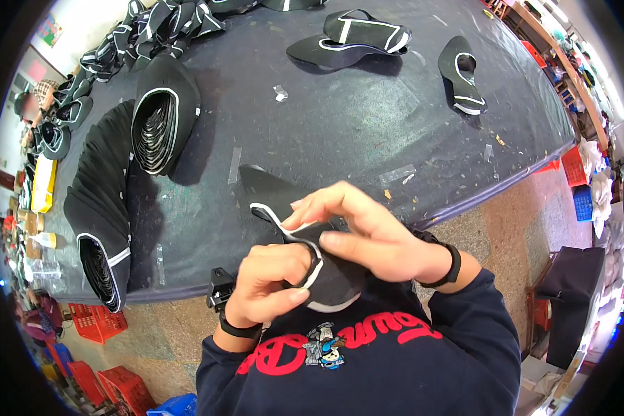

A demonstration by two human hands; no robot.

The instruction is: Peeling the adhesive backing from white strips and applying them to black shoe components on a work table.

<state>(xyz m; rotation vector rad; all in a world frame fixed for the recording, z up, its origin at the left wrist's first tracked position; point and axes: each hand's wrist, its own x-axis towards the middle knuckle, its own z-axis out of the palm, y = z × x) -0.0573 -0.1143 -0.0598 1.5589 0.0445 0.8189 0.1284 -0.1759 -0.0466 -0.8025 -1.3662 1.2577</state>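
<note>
Two hands: both close on one black shoe upper [295,229] with white edging, held in the air just over the near edge of the surface [340,132].
Left hand [274,277]: curled shut around the lower, rounded end of the shoe upper, thumb and forefinger pinching the white edge.
Right hand [367,232]: laid over the top of the piece, fingers reaching left and pressing the white edge near the opening; a black wristband sits on this wrist.
Where the piece lies: between the two hands and touching both, close to the chest, not resting on the surface.
Long axis: slanted, from the pointed end up and to the left down to the rounded end at lower right.
Nearer hand: neither, both hold it; the left hand has the rounded end, the right covers the middle, and the pointed end sticks out free.
Left of the hands: two stacks of the same black uppers [100,208] on the surface, well apart from the held piece.
Far side: loose uppers [357,38] and a single one [461,73] lying flat.
Floor: red crates [97,322] below the surface edge.
</note>
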